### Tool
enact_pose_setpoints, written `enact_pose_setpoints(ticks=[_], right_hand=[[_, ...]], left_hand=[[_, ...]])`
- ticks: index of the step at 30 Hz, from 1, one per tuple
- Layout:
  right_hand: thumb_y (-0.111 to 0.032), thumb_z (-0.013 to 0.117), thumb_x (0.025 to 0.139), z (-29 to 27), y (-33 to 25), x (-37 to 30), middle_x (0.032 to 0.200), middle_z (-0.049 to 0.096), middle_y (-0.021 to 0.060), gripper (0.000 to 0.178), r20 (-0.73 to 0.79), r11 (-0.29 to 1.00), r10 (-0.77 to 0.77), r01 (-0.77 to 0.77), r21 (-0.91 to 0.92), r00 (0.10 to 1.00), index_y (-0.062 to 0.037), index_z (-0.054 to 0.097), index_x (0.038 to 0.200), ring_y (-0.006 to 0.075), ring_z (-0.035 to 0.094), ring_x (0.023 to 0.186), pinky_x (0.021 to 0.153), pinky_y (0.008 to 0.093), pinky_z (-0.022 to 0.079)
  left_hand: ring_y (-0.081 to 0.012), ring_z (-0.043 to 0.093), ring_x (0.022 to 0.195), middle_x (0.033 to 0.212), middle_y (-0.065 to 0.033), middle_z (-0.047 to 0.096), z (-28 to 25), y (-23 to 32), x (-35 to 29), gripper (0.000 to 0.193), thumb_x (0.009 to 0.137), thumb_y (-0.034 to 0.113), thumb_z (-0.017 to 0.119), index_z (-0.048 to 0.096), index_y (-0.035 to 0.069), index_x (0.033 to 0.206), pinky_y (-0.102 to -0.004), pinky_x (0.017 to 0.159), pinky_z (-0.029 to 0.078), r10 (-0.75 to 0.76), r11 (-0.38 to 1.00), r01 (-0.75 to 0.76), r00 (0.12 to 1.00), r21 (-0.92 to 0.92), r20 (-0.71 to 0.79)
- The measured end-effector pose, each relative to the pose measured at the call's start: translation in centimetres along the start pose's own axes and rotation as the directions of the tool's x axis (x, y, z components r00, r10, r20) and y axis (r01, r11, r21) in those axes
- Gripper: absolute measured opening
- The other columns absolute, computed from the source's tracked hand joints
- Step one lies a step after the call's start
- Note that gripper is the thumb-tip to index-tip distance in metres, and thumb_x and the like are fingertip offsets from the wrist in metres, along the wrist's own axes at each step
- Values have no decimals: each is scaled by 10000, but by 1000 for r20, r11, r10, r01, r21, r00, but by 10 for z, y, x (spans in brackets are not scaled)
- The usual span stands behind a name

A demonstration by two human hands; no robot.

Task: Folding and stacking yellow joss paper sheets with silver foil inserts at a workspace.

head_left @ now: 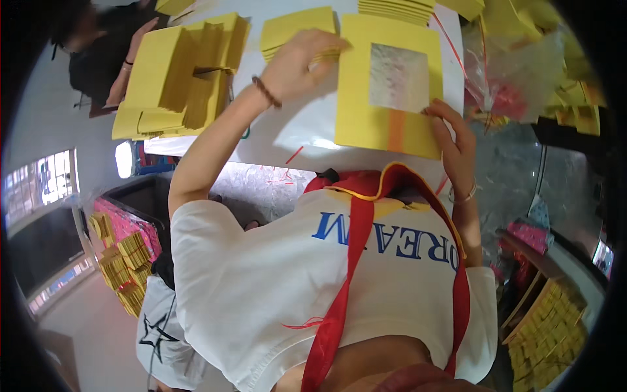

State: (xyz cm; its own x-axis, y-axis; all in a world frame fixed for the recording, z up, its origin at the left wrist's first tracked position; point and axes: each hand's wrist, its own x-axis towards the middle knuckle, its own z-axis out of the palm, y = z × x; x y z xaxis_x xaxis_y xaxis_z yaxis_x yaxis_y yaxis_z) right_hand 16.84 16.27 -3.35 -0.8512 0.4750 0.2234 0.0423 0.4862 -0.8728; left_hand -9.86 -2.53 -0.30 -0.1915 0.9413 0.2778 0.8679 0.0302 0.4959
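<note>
A large yellow joss paper sheet (358, 117) lies on the white table, with a silvery square and an orange strip on its face. My right hand (457, 140) grips its right edge, fingers curled over the side. At its upper left edge is my left hand (304, 62), slightly blurred, fingers apart and index fingertip by the paper. Just behind that hand sits a smaller yellow paper stack (297, 26), partly covered by it. Whether the large sheet is a single one or several cannot be made out.
Folded yellow paper bundles (153, 72) stand at the table's left. Another yellow stack (395, 8) is at the far edge. A clear plastic bag (516, 65) hangs at the right. Another person's arm (127, 68) shows at far left. Yellow bundles (124, 261) are piled lower left.
</note>
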Motion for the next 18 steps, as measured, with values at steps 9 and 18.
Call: enact_pose_setpoints(ticks=[9, 18], right_hand=[[-72, 545, 864, 2, 4, 3, 977, 643, 83, 187, -5, 995, -70, 70, 71, 998, -14, 610, 1030, 218, 567, 1065, 906, 305, 421], [-104, 542, 878, 1, 0, 2, 976, 644, 72, 198, 9, 989, 31, -32, 145, 999, -19, 618, 1040, 188, 574, 1030, 895, 287, 424]], left_hand=[[-263, 479, 978, 1083, -90, 544, 31, 84, -20, 499, 736, 391, 652, 573, 84, 1122, -355, 787, 374, 238, 946, -261, 962, 192, 134], [-276, 548, 788, 880, -100, 601, 29, 90, -18, 198, 764, 168, 660, 634, 30, 904, -356, 690, 448, 198, 975, -190, 978, -115, 59]])
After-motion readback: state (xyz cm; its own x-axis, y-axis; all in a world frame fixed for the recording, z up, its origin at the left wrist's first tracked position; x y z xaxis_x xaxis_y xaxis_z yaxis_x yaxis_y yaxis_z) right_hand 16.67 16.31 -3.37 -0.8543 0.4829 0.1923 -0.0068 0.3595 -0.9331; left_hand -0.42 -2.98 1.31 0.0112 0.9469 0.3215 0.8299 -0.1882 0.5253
